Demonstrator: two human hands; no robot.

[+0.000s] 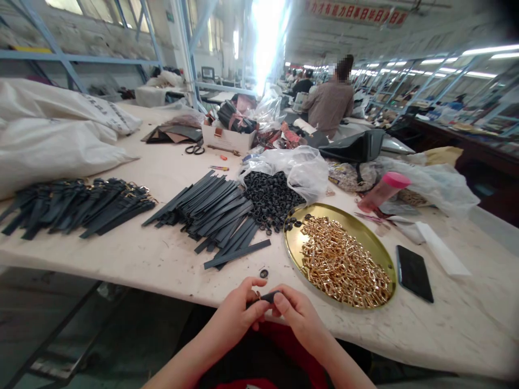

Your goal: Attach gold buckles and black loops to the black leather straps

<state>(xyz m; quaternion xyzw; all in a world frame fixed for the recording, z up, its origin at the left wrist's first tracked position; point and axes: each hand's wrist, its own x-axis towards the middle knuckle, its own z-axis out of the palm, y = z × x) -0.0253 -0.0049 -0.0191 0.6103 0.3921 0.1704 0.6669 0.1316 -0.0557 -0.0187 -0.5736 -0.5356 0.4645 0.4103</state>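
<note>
At the table's front edge, my left hand [239,309] and my right hand [295,308] pinch a short dark strap [268,297] between them. A small glint of gold-coloured metal, perhaps a buckle, shows by my left fingers; most of the strap is hidden by the hands. One loose black ring [264,273] lies just beyond my fingertips. Farther in is a stack of flat dark straps [214,210], next to a heap of black rings [271,197] spilling from a clear plastic bag [310,167]. To the right, a round gold tray [294,246] carries many small gold buckles [344,265].
Straps with gold buckles [81,208] lie in a pile at left, before white sacks [60,135]. Scissors [195,148], a white box [227,139] and a cutter [219,168] sit farther back. A phone [414,273] and pink-lidded cup [383,192] are right. A person [330,105] sits beyond.
</note>
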